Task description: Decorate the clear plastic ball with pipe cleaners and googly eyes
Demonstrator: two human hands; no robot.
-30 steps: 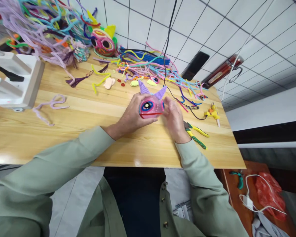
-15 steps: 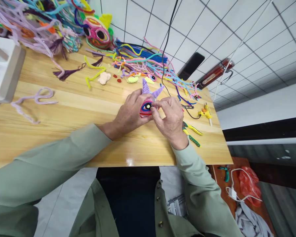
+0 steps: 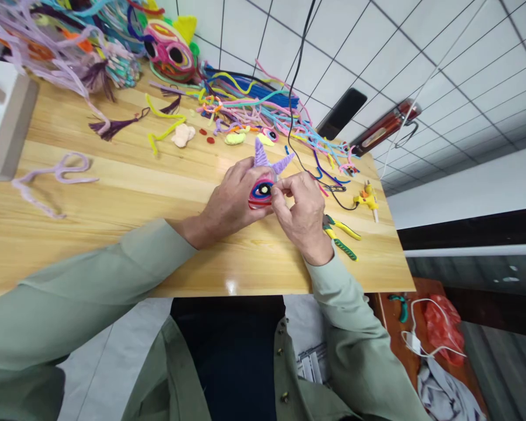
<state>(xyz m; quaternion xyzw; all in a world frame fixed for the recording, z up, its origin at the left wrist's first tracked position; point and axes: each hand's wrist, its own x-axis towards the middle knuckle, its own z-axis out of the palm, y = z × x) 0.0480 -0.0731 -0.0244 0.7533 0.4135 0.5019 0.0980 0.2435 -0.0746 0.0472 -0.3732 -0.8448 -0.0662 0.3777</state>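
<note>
A small pink pipe-cleaner head (image 3: 260, 193) with a blue-ringed eye and two purple horns rests on the wooden table (image 3: 114, 193). My left hand (image 3: 230, 202) wraps round its left side and holds it. My right hand (image 3: 300, 207) covers its right side, with thumb and fingers pinched close by the eye. What the pinch holds is hidden.
Green-handled pliers (image 3: 342, 234) and a yellow glue gun (image 3: 367, 200) lie right of my hands. A heap of coloured pipe cleaners (image 3: 254, 111) and a bigger pink mask (image 3: 169, 49) fill the back. A lilac pipe cleaner (image 3: 55, 175) and a white box (image 3: 4, 117) sit at left.
My right hand has come from the side of the head onto its front and now pinches by the eye. The view has shifted slightly; the left hand keeps its hold.
</note>
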